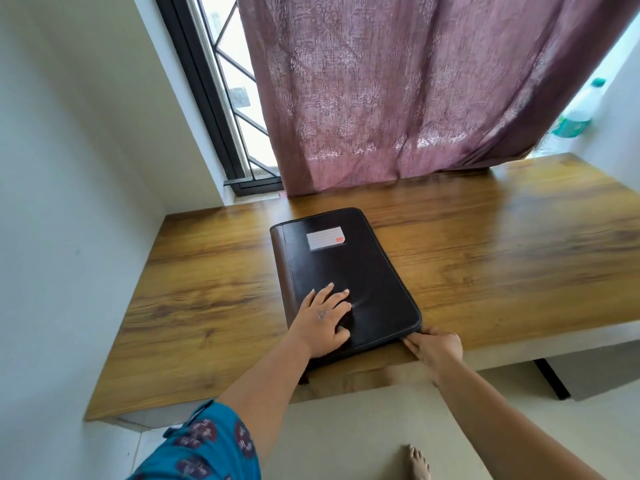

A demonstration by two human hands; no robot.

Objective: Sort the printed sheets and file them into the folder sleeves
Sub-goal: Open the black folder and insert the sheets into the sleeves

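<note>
I see the left hand (323, 318) lying flat on the black folder (346, 271), fingers straight, pressing the cover — grip open, holding nothing. The folder is shut and lies on the wooden surface (502, 258), its near end at the front edge. The right hand (437, 348) pinches the folder's near right corner — grip closed on it.

Bare desk (502, 244) around folder (346, 271)
</note>
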